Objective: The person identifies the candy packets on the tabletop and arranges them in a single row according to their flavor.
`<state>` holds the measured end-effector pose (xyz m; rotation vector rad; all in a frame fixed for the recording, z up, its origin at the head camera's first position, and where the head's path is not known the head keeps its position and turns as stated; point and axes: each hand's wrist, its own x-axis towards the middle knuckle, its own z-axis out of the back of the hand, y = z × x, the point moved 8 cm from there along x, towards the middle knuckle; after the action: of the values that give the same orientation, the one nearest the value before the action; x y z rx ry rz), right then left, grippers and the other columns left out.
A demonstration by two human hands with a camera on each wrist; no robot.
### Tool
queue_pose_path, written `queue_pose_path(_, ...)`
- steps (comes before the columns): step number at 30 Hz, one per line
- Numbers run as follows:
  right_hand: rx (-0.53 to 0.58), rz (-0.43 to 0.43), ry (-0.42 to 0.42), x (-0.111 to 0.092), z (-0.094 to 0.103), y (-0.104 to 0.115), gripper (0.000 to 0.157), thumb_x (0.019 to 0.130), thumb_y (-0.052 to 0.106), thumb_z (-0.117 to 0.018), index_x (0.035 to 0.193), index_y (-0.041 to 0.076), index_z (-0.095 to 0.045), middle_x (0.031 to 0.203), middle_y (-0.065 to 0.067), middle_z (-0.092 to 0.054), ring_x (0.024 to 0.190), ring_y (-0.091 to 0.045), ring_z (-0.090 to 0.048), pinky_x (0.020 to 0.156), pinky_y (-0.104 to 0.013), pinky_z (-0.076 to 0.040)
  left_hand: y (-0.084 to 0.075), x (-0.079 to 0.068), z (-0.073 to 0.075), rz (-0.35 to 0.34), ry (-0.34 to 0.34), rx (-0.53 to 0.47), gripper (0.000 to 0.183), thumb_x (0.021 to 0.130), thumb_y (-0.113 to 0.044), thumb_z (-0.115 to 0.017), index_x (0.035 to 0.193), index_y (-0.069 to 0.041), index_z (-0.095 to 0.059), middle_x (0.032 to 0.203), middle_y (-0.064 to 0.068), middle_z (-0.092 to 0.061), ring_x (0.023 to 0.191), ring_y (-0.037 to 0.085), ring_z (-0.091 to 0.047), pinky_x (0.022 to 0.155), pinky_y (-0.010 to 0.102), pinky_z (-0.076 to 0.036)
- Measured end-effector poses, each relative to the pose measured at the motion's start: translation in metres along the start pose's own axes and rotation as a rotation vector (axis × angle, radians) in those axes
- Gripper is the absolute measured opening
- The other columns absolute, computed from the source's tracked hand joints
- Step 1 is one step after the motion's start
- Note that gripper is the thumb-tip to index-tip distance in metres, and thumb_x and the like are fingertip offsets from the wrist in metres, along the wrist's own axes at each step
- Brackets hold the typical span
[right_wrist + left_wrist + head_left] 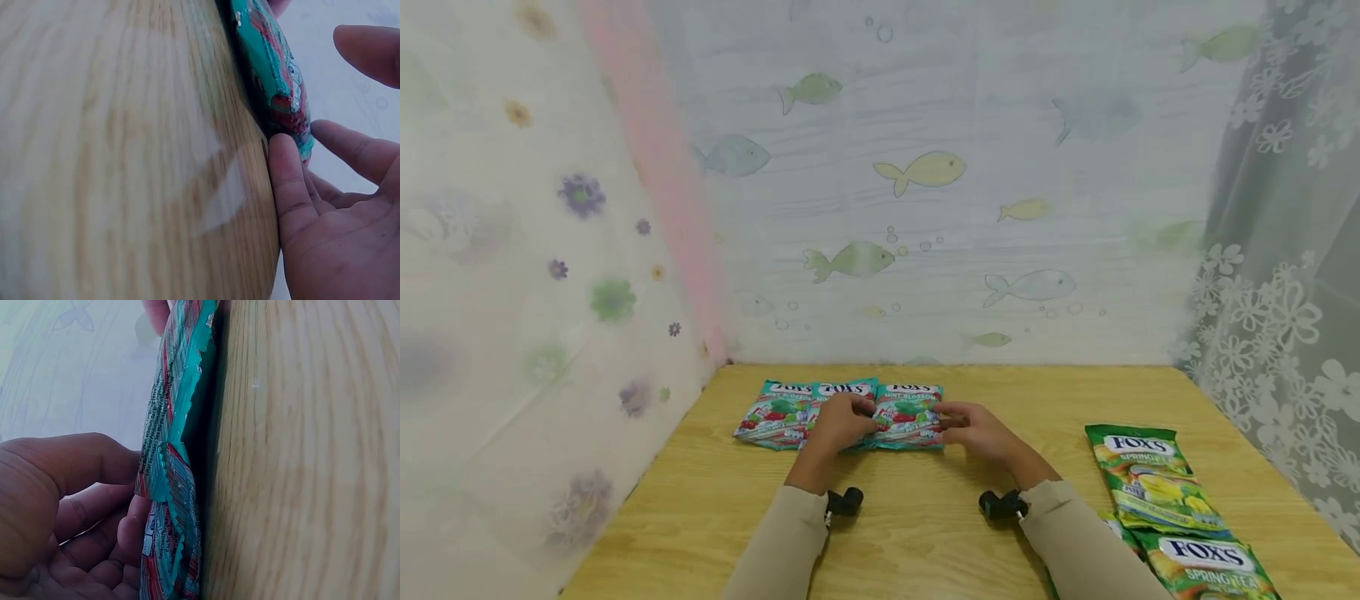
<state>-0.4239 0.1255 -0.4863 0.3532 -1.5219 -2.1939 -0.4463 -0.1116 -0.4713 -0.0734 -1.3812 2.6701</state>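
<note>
Three teal-and-red candy bags lie in a row near the table's back edge, marked FOX'S. My left hand [842, 421] is over the middle candy bag [842, 390], its thumb reaching the left edge of the right-hand candy bag [910, 412]. In the left wrist view the thumb [94, 459] touches the wrapper where two bags overlap, with loosely bent fingers beside it. My right hand [981, 429] is at that bag's right edge. Its extended fingertips [286, 153] touch the bag's corner in the right wrist view, the thumb held apart. The left candy bag [775, 412] lies farthest left.
Green FOX'S Spring Tea bags lie at the right: one upper bag [1153, 479], another bag [1213, 567] nearer the front, and one partly hidden by the right sleeve [1082, 542]. A fish-patterned curtain [925, 250] hangs behind the wooden table [917, 517].
</note>
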Motion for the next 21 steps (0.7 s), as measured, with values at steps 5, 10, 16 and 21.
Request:
queue_pose_path(5,0.009,-0.014,-0.002,-0.001,0.000,-0.002,0.064,0.103,0.016,-0.063,0.158,-0.003,-0.036,0.163,-0.024,-0.036,0.148,-0.047,-0.039,0.114,-0.059,-0.043,-0.001,-0.001,-0.001,-0.006,-0.004,0.004,0.031,0.091,-0.015,-0.078,0.121,-0.008,-0.075,0.116,0.009,-0.071,0.102,0.026,-0.067,0.085,0.045,-0.059)
queue_pose_path(10,0.004,-0.028,-0.013,-0.002,-0.002,-0.002,0.064,0.103,0.016,-0.062,0.158,-0.003,-0.036,0.163,-0.025,-0.036,0.148,-0.047,-0.039,0.114,-0.059,-0.043,-0.002,-0.004,0.000,-0.014,-0.004,0.005,0.032,0.092,-0.015,-0.078,0.122,-0.007,-0.074,0.118,0.010,-0.071,0.104,0.027,-0.067,0.087,0.046,-0.059)
queue_pose_path(16,-0.017,-0.063,-0.059,-0.001,-0.002,0.000,0.060,0.103,0.019,-0.062,0.156,-0.001,-0.041,0.158,-0.024,-0.044,0.147,-0.045,-0.042,0.113,-0.054,-0.047,-0.005,-0.003,-0.001,-0.030,-0.020,0.051,0.030,0.092,-0.015,-0.077,0.121,-0.008,-0.074,0.118,0.010,-0.071,0.103,0.026,-0.066,0.087,0.046,-0.059)
queue_pose_path(21,-0.025,-0.101,-0.148,-0.002,0.005,0.008,0.053,0.104,0.018,-0.059,0.153,0.000,-0.047,0.157,-0.023,-0.045,0.137,-0.041,-0.054,0.102,-0.049,-0.055,-0.019,-0.003,-0.003,-0.071,-0.019,0.111,0.031,0.093,-0.016,-0.074,0.123,-0.007,-0.073,0.119,0.011,-0.072,0.099,0.026,-0.067,0.081,0.044,-0.059)
